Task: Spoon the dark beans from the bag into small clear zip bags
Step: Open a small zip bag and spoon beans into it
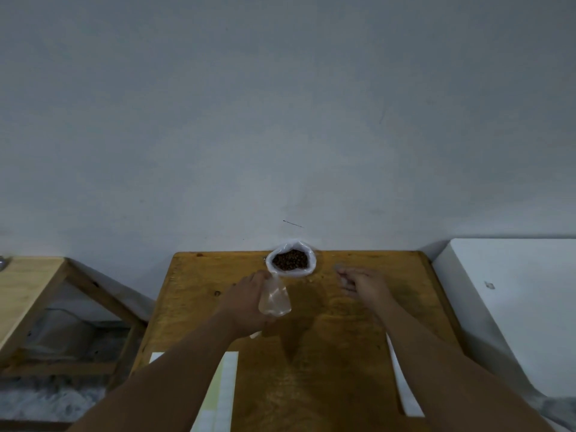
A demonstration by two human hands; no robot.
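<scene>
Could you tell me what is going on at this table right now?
A person is portioning beans. Their left hand holds a small clear zip bag, seemingly empty, by its top, just in front of the open white bag of dark beans at the far edge of the table. Their right hand hovers right of that bag, fingers curled; it is too blurred to tell whether it holds anything.

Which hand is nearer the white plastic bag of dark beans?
Left. The left hand is beside the white plastic bag; the right hand lies apart, to its right.
</scene>
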